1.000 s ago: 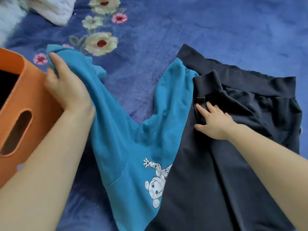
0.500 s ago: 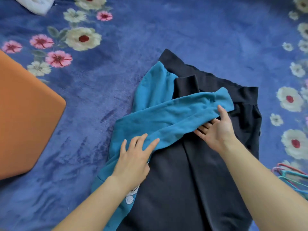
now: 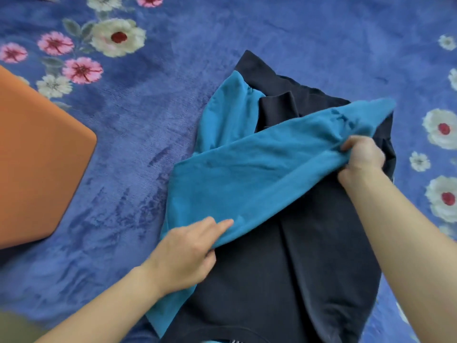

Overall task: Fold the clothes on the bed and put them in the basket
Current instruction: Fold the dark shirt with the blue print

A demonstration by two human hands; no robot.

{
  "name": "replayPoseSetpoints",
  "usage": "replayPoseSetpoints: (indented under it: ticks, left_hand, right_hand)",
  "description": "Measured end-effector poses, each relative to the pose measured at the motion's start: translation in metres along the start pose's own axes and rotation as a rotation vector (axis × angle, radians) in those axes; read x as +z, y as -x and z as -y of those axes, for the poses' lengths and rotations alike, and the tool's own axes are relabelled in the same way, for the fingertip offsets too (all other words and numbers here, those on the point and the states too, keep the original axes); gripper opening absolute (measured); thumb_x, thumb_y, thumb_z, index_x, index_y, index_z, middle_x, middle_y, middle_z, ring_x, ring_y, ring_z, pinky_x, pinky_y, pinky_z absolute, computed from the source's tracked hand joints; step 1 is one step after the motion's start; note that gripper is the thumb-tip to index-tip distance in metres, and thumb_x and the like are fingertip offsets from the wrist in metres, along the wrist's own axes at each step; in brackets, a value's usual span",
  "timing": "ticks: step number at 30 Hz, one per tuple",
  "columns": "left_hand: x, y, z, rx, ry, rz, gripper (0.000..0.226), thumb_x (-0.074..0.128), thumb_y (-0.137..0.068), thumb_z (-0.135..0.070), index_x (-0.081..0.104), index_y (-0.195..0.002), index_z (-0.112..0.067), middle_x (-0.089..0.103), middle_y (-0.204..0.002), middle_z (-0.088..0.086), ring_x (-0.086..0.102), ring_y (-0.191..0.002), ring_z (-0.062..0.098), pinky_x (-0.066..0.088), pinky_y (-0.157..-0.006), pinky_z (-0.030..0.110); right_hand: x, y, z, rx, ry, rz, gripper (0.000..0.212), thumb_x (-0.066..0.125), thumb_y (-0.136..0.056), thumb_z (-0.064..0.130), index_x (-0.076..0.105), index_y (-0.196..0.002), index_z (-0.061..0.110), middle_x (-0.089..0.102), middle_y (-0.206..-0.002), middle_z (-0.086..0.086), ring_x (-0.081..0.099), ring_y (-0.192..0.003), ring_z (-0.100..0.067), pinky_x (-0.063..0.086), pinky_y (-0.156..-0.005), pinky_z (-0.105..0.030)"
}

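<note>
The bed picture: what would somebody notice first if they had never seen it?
Probably the bright teal sleeve, stretched slantwise across a dark sweatshirt in the middle. The right hand grips it near the cuff, and the left hand pinches its lower edge. After that, the orange basket at the left edge, on a blue blanket with flowers.

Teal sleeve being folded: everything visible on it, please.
The teal sleeve, soft fleece-like knit, lies folded diagonally across the dark navy body of the same garment. Its gathered cuff end points upper right. The right hand grips it near the cuff; the left hand pinches its lower edge. It looks slightly lifted, not flat.
</note>
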State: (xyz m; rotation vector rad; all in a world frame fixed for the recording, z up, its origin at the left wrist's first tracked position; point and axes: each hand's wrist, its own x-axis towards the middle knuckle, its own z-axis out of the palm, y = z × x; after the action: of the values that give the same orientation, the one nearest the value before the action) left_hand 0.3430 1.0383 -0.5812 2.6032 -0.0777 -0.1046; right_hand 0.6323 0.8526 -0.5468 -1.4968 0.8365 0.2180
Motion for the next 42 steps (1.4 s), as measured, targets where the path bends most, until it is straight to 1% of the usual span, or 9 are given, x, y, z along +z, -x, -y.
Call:
replayPoseSetpoints:
  ticks: [7,10,13,18,22,30,36,39,42]
  left_hand:
    - [0.034,0.022,-0.005,0.084,-0.196,0.252,0.082,0.067,-0.052,-0.014,0.052,-0.132,-0.017,0.052,-0.085,-0.005,0.053,-0.060,0.015,0.044,-0.045,0.025]
    - [0.025,0.025,-0.002,-0.049,-0.242,0.227,0.085,0.075,-0.043,-0.015,0.050,-0.124,-0.021,0.049,-0.072,-0.005,0.053,-0.051,0.017,0.038,-0.036,0.025]
    - [0.017,0.038,0.000,-0.102,-0.288,0.211,0.096,0.080,-0.032,-0.003,0.050,-0.121,-0.026,0.047,-0.069,-0.002,0.047,-0.043,0.018,0.023,-0.033,0.024]
    - [0.026,0.077,-0.009,-0.066,-0.403,0.195,0.102,0.068,-0.035,0.008,0.051,-0.130,-0.026,0.047,-0.076,0.004,0.046,-0.054,0.024,0.035,-0.040,0.031]
    - [0.031,0.088,-0.013,-0.101,-0.500,0.118,0.085,0.039,-0.057,0.009,0.058,-0.131,-0.029,0.046,-0.077,0.007,0.046,-0.063,0.028,0.034,-0.048,0.033]
    - [0.023,0.110,-0.002,-0.198,-0.357,0.088,0.095,0.074,-0.035,0.018,0.064,-0.123,-0.016,0.046,-0.092,0.009,0.042,-0.076,0.027,0.039,-0.046,0.033]
    - [0.021,0.144,0.004,-0.751,0.259,-0.022,0.029,0.071,-0.084,-0.016,0.062,-0.112,-0.018,0.047,-0.115,0.006,0.042,-0.112,0.027,0.038,-0.099,0.040]
    - [0.020,0.130,0.002,-1.060,0.823,-0.207,0.027,0.063,-0.089,-0.039,0.061,-0.087,-0.012,0.059,-0.093,0.003,0.054,-0.092,0.019,0.044,-0.090,0.044]
    - [0.023,0.110,-0.003,-1.188,0.806,-0.326,0.029,0.072,-0.084,-0.030,0.052,-0.091,-0.010,0.050,-0.081,-0.001,0.048,-0.073,0.016,0.041,-0.068,0.028]
  right_hand:
    - [-0.025,-0.020,-0.039,-0.043,0.624,-0.067,0.088,0.080,-0.071,0.037,0.034,-0.139,0.007,0.050,-0.130,-0.006,0.055,-0.113,-0.026,0.052,-0.094,-0.045]
    - [-0.019,-0.023,-0.035,-0.225,0.777,-0.077,0.049,0.065,-0.080,0.011,0.051,-0.125,0.003,0.057,-0.114,-0.005,0.057,-0.102,-0.024,0.052,-0.086,-0.032]
    - [-0.028,-0.026,-0.020,-0.284,0.489,-0.099,0.020,0.049,-0.082,0.002,0.061,-0.093,0.014,0.059,-0.090,0.006,0.057,-0.085,-0.015,0.047,-0.060,-0.018]
    - [-0.071,-0.041,-0.040,-0.071,0.599,-0.100,0.032,0.059,-0.088,0.008,0.055,-0.120,0.009,0.055,-0.111,-0.006,0.058,-0.095,-0.026,0.055,-0.087,-0.041]
    - [-0.084,-0.013,-0.065,-0.270,0.874,-0.119,0.045,0.064,-0.081,0.022,0.051,-0.121,0.006,0.055,-0.125,-0.016,0.055,-0.110,-0.036,0.047,-0.096,-0.042]
    - [-0.166,0.105,-0.141,-0.644,1.280,0.107,0.056,0.067,-0.084,0.017,0.046,-0.134,0.006,0.042,-0.136,-0.013,0.039,-0.122,-0.035,0.035,-0.096,-0.051]
    - [-0.258,0.151,-0.192,-0.016,0.725,-0.360,0.047,0.058,-0.090,0.047,0.053,-0.129,0.022,0.045,-0.136,-0.019,0.039,-0.125,-0.031,0.029,-0.108,-0.046]
    - [-0.283,0.149,-0.223,0.282,0.363,-0.339,0.062,0.062,-0.068,0.077,0.063,-0.102,0.025,0.062,-0.123,-0.010,0.056,-0.113,-0.028,0.042,-0.105,-0.047]
    - [-0.286,0.139,-0.236,0.387,0.166,-0.304,0.058,0.074,-0.059,0.067,0.067,-0.095,0.022,0.069,-0.109,0.004,0.064,-0.103,-0.023,0.048,-0.100,-0.045]
